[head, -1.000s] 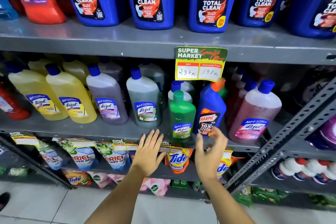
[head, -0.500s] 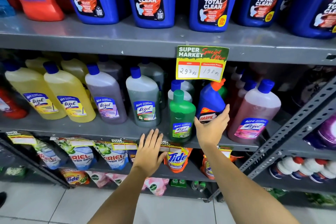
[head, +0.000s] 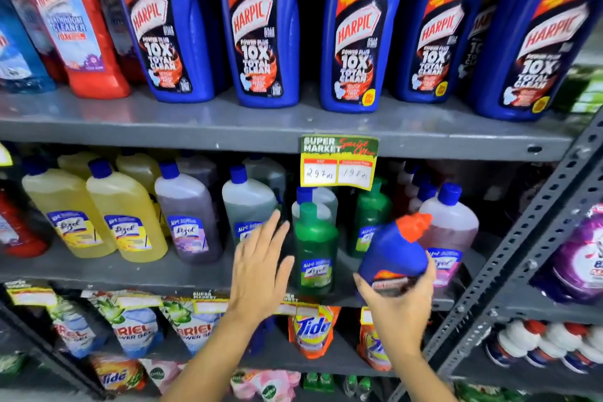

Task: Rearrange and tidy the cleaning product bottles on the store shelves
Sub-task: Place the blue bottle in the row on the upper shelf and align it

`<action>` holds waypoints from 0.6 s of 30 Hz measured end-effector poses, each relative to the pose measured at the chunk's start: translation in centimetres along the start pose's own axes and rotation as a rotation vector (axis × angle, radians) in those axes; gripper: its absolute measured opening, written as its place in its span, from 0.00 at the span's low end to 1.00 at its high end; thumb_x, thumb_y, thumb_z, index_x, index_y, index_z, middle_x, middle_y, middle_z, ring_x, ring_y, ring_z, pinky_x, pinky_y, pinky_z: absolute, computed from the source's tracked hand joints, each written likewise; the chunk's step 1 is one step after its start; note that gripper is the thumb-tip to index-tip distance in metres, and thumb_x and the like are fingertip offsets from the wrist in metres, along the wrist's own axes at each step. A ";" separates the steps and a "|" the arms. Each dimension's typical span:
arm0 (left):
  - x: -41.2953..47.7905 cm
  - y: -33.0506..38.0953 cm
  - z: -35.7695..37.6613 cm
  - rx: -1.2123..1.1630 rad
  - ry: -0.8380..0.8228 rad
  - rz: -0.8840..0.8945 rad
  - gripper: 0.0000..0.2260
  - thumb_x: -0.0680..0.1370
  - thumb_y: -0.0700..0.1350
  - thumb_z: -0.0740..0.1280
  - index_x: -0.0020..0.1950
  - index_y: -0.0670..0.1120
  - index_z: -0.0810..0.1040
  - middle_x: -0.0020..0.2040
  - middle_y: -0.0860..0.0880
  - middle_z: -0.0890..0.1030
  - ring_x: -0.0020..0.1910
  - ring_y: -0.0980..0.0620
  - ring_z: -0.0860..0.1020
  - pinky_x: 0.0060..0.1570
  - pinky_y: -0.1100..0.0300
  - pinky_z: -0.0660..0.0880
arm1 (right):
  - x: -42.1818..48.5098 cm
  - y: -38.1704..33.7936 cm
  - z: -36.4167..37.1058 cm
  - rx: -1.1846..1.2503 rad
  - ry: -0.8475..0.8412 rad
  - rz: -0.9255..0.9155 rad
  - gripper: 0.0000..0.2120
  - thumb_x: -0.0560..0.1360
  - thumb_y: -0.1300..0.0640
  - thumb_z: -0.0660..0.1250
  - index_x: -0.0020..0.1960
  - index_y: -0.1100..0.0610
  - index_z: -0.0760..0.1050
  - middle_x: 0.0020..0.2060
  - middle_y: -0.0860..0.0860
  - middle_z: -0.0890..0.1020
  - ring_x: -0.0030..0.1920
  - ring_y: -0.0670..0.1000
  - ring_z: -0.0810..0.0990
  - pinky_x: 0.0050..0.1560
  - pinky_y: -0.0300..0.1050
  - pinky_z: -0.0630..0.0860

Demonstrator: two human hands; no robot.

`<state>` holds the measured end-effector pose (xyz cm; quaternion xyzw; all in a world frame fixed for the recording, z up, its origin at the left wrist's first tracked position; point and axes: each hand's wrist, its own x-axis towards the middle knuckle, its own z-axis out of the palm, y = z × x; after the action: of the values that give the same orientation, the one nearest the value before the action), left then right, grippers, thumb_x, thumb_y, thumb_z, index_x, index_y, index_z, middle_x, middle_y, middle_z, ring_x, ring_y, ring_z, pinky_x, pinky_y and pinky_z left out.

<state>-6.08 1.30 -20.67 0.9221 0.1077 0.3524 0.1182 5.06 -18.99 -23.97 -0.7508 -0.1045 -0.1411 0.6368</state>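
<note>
My right hand (head: 398, 305) grips the base of a small blue Harpic bottle (head: 396, 250) with an orange cap, tilted and lifted in front of the middle shelf (head: 137, 274). My left hand (head: 261, 268) is open, fingers spread, in front of a grey-green Lizol bottle (head: 248, 202) and beside a small green Lizol bottle (head: 315, 248). Yellow Lizol bottles (head: 125, 215), a purple one (head: 187, 215) and a pink one (head: 452, 222) stand along that shelf. Large blue Harpic bottles (head: 357, 29) line the top shelf (head: 293, 122).
A price tag (head: 339, 161) hangs from the top shelf's edge. A red cleaner bottle (head: 76, 19) stands at the top left. Ariel and Tide pouches (head: 311, 330) hang on the lower shelf. A grey perforated upright (head: 535, 238) slants at the right, with more bottles beyond it.
My right hand took hold of the small blue Harpic bottle and lifted it off the middle shelf, tilting it. My left hand rose toward the Lizol bottles. The view tilted upward.
</note>
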 end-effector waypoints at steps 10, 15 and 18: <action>15.4 4.6 -12.0 0.235 0.147 0.132 0.22 0.82 0.53 0.52 0.74 0.47 0.66 0.74 0.48 0.69 0.73 0.48 0.66 0.69 0.48 0.60 | 2.2 -10.8 -5.6 0.261 0.071 -0.272 0.56 0.44 0.45 0.87 0.67 0.33 0.64 0.55 0.27 0.76 0.52 0.31 0.77 0.52 0.23 0.71; 15.6 4.2 -10.7 0.234 0.189 0.069 0.15 0.81 0.51 0.57 0.61 0.50 0.80 0.61 0.52 0.81 0.62 0.52 0.77 0.61 0.51 0.66 | 5.4 -16.7 -7.4 0.296 0.140 -0.374 0.54 0.47 0.45 0.86 0.65 0.28 0.61 0.55 0.25 0.76 0.54 0.30 0.77 0.51 0.23 0.72; 15.6 4.2 -10.6 0.247 0.200 0.060 0.17 0.81 0.53 0.55 0.61 0.51 0.80 0.60 0.53 0.82 0.61 0.53 0.78 0.59 0.52 0.66 | 8.4 -20.1 -8.2 0.260 0.147 -0.417 0.51 0.48 0.41 0.83 0.66 0.30 0.62 0.55 0.26 0.76 0.55 0.31 0.77 0.54 0.25 0.71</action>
<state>-1.36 3.24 -2.00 0.8927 0.1341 0.4298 -0.0178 5.52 -23.90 -1.26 -0.6124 -0.2276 -0.3090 0.6911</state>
